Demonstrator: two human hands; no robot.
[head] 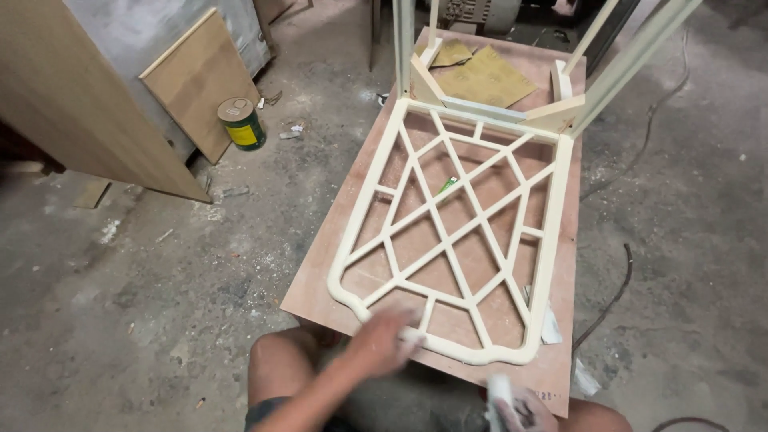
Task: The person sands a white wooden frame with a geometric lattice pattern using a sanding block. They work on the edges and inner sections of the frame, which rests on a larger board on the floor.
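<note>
A cream-painted chair frame [460, 232] with a lattice back lies flat on a brown board [328, 264], its legs rising at the far end. My left hand [386, 340] presses on the frame's near rail, fingers closed around something small and pale, blurred by motion. My right hand [512, 408] sits at the bottom edge, below the board's near edge, gripping a small white object that I cannot identify. My bare knees show beneath the board.
Sandpaper sheets [484, 78] lie at the board's far end. A green and yellow can [241, 122] stands on the dusty concrete floor beside leaning wood panels [200, 80]. A dark cable [612, 300] trails on the right. A small green item [448, 185] lies under the lattice.
</note>
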